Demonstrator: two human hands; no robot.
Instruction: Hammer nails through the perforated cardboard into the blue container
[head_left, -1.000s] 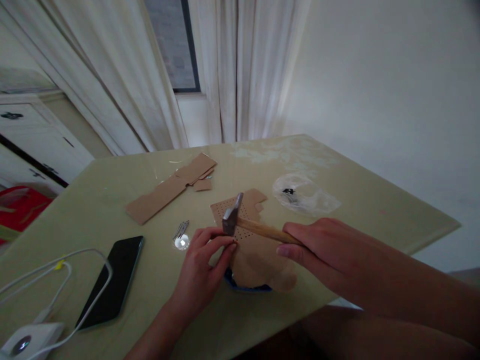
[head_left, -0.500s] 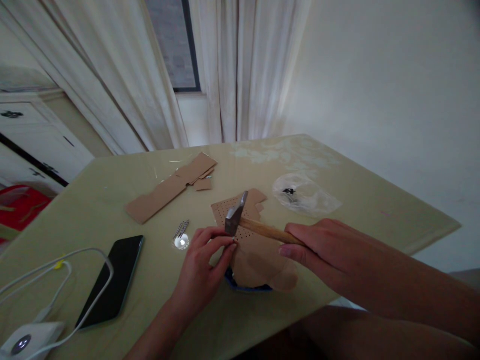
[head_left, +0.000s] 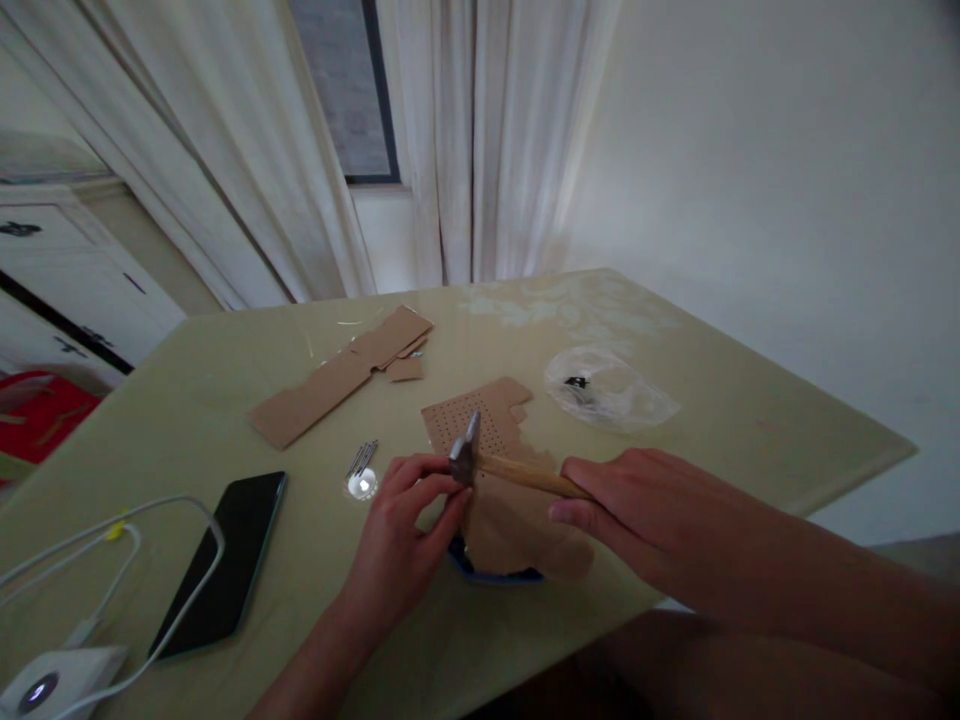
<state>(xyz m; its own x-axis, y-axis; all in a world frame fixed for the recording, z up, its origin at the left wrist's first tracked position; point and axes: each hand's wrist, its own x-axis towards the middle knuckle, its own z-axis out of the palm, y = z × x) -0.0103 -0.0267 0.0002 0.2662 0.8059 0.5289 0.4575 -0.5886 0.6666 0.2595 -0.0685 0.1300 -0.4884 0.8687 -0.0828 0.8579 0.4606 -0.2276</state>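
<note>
Hammer (head_left: pixel 466 458) head has dropped since half a second ago, now at the left hand (head_left: pixel 401 545) fingers pinched on perforated cardboard (head_left: pixel 510 500) (nail hidden), near bench (head_left: pixel 675 480) edge. Right hand (head_left: pixel 637 510) wrapped around handle.

A pale olive worktop (head_left: pixel 675 330) fills the lower view, its far edge near a narrow dark window (head_left: pixel 345 90). White curtains (head_left: pixel 480 140) hang on both sides of that window — long folds reaching down behind the worktop. Right of the window runs a plain white wall (head_left: pixel 780 180). Left of it stands a white cabinet (head_left: pixel 67 270) with dark handles. The light is dim and soft.
</note>
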